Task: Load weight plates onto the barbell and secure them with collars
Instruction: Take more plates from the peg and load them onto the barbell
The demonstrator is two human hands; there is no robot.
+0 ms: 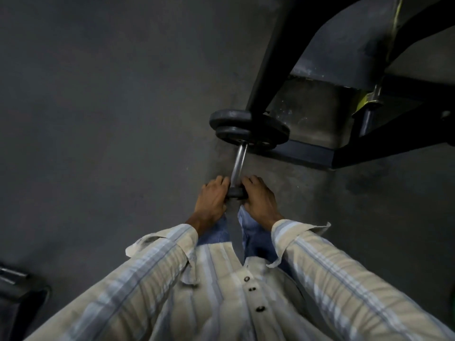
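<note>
A steel barbell sleeve (239, 161) runs from my hands up toward two stacked black weight plates (248, 130) seated on the bar. At the near end of the sleeve sits a small black collar (235, 193). My left hand (213, 200) grips the collar from the left and my right hand (260, 197) grips it from the right, fingers curled round it. The far part of the bar beyond the plates is hidden behind a black frame post.
A black machine frame (268, 62) with a low base bar (312, 153) stands at the upper right, close behind the plates. A yellow-green fitting (369, 99) is on that frame. Dark equipment (19, 284) sits at the lower left on the grey floor.
</note>
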